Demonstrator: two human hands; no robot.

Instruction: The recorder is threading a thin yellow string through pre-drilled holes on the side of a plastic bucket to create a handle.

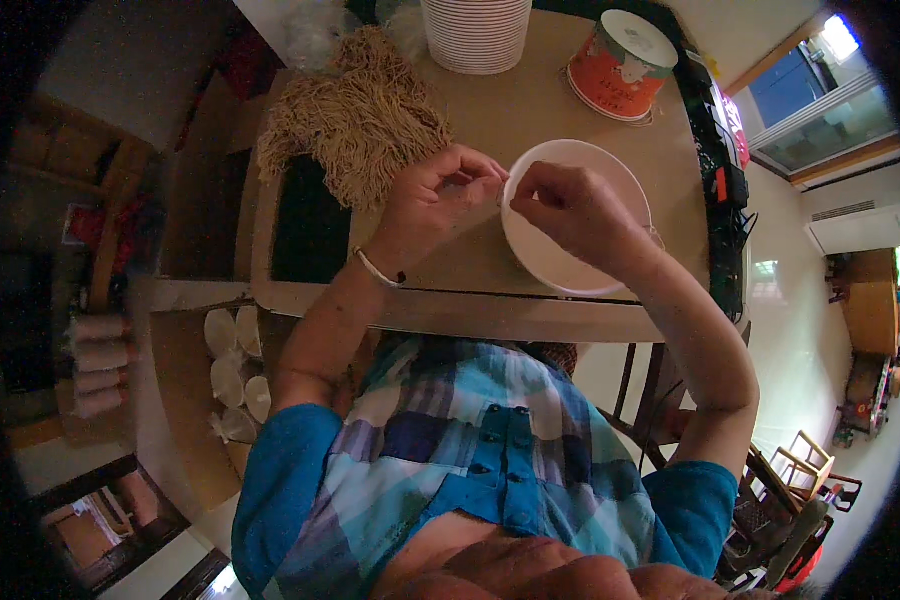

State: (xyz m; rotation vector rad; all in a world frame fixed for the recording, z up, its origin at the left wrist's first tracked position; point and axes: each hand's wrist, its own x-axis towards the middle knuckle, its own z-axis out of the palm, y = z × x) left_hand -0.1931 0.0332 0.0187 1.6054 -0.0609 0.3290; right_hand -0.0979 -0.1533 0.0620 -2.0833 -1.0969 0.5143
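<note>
A white paper tub point(620, 163) sits on the table with its open mouth toward me. My left hand point(435, 200) is at the outer left side of its rim, thumb and fingers pinched together. Over the mouth reaches my right hand point(585, 215), its fingertips pinched just inside that same stretch of rim. Whatever lies between the fingertips of either hand is too small to make out. A bit of thin cord point(655, 236) shows at the tub's right side. Beyond my left hand spreads a loose heap of tan cords point(355, 115).
At the back stands a tall stack of white tubs point(477, 35). An orange and green printed tub point(625, 68) with a white lid is at the back right. Clear plastic bags point(315, 35) lie behind the cords. Below left, a cardboard box point(195, 410) holds several white tubs.
</note>
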